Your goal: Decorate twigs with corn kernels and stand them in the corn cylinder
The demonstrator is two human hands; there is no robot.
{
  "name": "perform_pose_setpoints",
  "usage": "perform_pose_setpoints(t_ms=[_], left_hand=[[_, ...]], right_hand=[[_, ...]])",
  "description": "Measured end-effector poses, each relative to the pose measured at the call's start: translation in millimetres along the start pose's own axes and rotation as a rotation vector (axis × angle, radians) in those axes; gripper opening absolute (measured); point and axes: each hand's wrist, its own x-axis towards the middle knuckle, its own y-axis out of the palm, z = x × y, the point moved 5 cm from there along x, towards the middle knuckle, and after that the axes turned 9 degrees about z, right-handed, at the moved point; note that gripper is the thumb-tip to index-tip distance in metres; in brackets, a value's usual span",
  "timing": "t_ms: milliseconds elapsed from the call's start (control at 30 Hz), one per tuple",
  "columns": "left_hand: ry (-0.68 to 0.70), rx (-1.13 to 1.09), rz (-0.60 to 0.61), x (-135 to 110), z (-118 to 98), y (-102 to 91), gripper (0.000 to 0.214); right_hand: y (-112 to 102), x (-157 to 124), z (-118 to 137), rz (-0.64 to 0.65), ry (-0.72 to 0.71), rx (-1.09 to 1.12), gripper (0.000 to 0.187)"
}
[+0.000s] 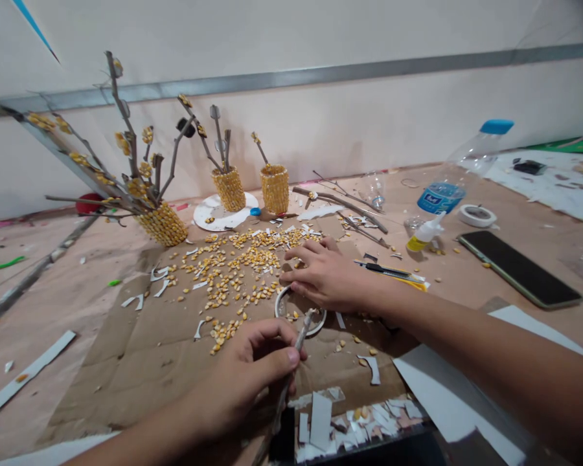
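The left hand is pinching a thin grey stick between thumb and fingers, near the front edge of the brown cardboard sheet. The tip of the stick is sitting just over a small round metal lid in the middle of the sheet. The right hand is lying flat by that lid, fingers stretched out and close together, touching the pile of yellow corn kernels; it is not holding anything that I can see. Three little pots covered in yellow corn are standing at the far edge, with twigs sticking up. A clear plastic bottle with a blue cap is leaning over on the right. A black phone is lying flat near the right edge.
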Motion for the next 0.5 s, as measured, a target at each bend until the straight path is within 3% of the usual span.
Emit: perform_pose_setpoints(t_ms=[500], left_hand=[[-0.014,-0.016,-0.022,2,1,-2.4,0.034]], right_hand=[[-7,-18,-20,0.037,0.106,0.012,0.018]])
